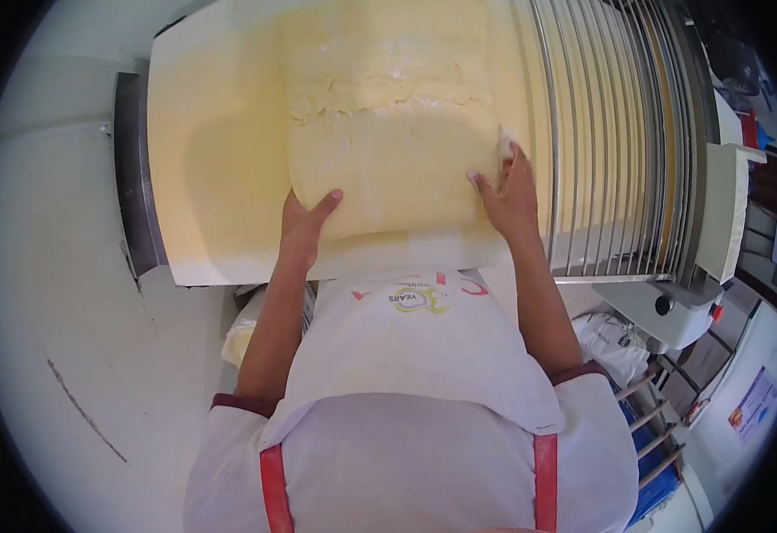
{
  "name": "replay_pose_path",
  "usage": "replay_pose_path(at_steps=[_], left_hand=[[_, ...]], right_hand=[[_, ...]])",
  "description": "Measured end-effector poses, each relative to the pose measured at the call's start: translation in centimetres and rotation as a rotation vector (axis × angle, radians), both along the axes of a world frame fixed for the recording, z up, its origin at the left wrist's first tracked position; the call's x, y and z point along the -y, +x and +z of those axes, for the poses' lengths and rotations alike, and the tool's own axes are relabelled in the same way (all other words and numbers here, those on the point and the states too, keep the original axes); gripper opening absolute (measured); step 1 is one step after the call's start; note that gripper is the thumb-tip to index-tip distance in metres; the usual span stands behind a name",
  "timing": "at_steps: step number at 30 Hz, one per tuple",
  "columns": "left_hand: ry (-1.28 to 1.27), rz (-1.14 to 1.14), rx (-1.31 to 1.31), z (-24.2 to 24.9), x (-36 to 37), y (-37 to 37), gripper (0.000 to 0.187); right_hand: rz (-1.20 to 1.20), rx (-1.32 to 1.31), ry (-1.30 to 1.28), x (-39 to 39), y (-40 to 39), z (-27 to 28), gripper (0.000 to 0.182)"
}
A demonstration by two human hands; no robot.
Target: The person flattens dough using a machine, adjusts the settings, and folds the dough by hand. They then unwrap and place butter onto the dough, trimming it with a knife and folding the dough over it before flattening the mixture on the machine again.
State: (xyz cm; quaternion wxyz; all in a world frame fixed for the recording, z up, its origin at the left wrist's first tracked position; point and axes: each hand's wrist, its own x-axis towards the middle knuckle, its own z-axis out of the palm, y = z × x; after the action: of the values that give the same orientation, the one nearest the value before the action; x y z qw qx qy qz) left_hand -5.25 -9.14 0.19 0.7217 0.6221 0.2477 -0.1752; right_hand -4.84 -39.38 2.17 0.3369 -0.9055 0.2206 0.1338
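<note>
A wide, pale yellow dough sheet (388, 169) lies on the belt of a dough sheeter, with a ragged seam crossing it and traces of flour on top. My left hand (304, 226) grips its near left edge, thumb on top and the other fingers hidden by the dough. At the near right edge is my right hand (511, 200), thumb on the surface and fingers around the side. Close to those right fingertips, a small whitish flap, apparently dough, sticks up.
The pale belt (220, 160) extends on both sides of the dough. To the right stands a metal bar guard (597, 142), with a control box (668, 315) below it. A white wall (51, 266) is at the left, and a wooden-slatted rack (659, 444) at the lower right.
</note>
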Motion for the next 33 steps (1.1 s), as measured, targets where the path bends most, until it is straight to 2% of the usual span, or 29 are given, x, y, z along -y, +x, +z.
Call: replay_pose_path(at_steps=[3, 6, 8, 11, 15, 17, 23, 27, 30, 32, 33], left_hand=[[-0.117, 0.024, -0.085, -0.8, -0.6, -0.5, 0.057], [-0.163, -0.012, -0.132, -0.6, -1.1, -0.2, 0.059], [-0.173, -0.015, -0.079, -1.5, -1.4, -0.1, 0.059], [-0.184, -0.08, -0.139, -1.6, -2.2, 0.0, 0.057], [-0.196, -0.093, 0.028, -2.5, -2.5, 0.1, 0.058], [-0.213, -0.09, 0.061, -2.4, -2.9, -0.3, 0.056], [-0.101, -0.215, 0.013, -1.7, -3.8, -0.6, 0.052], [-0.142, -0.184, 0.085, -2.0, -4.0, -0.6, 0.051], [-0.089, -0.206, 0.071, -2.5, -4.0, -0.6, 0.052], [-0.009, -0.216, 0.124, -3.3, -4.1, -1.1, 0.052], [-0.056, -0.213, 0.065, -3.0, -4.3, -2.1, 0.052]], right_hand=[[0.402, 0.348, -0.428, -3.9, 1.0, -0.3, 0.086], [0.576, 0.284, -0.512, -6.3, 2.2, -1.4, 0.085], [0.557, 0.266, -0.545, -6.6, 2.8, -2.2, 0.084], [0.525, 0.267, -0.564, -7.4, 2.3, -2.6, 0.084], [0.472, 0.289, -0.625, -7.8, 2.9, -2.9, 0.088], [0.484, 0.338, -0.515, -9.7, 2.8, -3.2, 0.089], [0.498, 0.282, -0.623, -13.7, 3.6, -3.5, 0.088], [0.405, 0.316, -0.604, -14.4, 4.0, -3.6, 0.089], [0.537, 0.308, -0.486, -18.7, 4.3, -2.2, 0.088], [0.528, 0.31, -0.517, -19.0, 4.6, -2.8, 0.087], [0.524, 0.295, -0.526, -19.1, 4.3, -2.7, 0.087]])
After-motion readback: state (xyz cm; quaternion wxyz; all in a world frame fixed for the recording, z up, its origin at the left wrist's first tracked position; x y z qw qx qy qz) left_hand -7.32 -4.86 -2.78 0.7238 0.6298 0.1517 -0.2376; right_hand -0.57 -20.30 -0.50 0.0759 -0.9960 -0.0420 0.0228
